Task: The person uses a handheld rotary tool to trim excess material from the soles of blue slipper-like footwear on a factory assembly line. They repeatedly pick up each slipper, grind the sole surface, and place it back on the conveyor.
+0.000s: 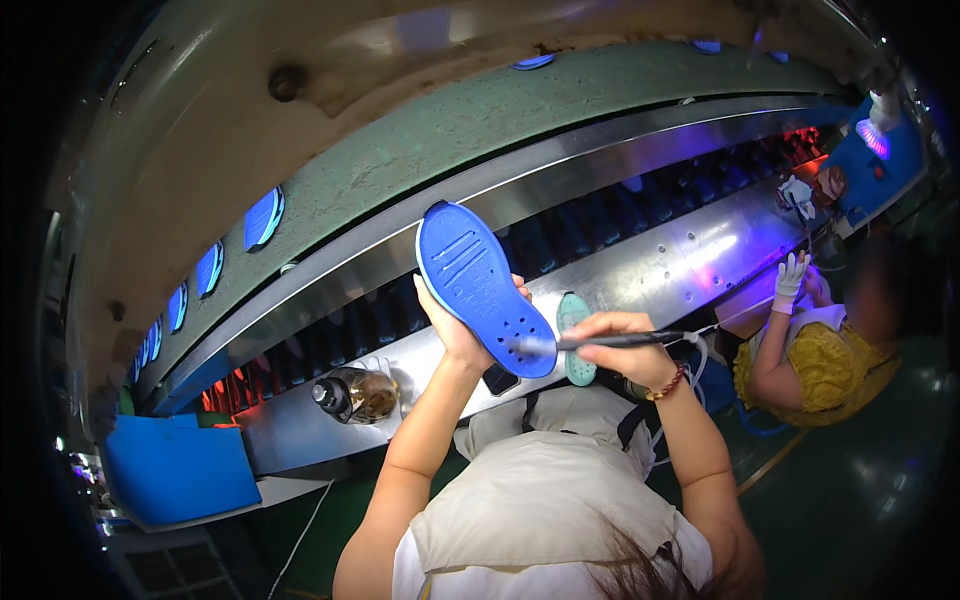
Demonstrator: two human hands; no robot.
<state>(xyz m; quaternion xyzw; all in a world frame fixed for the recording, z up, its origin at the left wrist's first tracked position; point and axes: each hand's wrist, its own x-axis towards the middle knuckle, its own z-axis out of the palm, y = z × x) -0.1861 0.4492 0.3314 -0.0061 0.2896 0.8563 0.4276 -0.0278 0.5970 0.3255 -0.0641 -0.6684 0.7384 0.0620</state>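
My left hand (pixel 459 330) holds a blue shoe sole (pixel 480 281) from beneath, its inner face with ridges and several small holes turned up. In my right hand (pixel 621 346) is a black-handled brush (pixel 626 340), joined to a pale cable or hose; its blurred light tip lies over the holed end of the sole. A light green shoe sole (pixel 576 311) lies on the metal ledge, partly behind my right hand. Near my left wrist, a dark phone-like object (pixel 500 379) rests at the ledge's edge.
A bottle (pixel 365 395) with a black cap stands on the metal ledge (pixel 289 442) at left. Beyond a metal rail, blue soles (pixel 264 217) lie along a green conveyor belt (pixel 420 150). Dark rollers, lit red at both ends, run behind the ledge. A co-worker (pixel 814 360) with a white glove sits at right.
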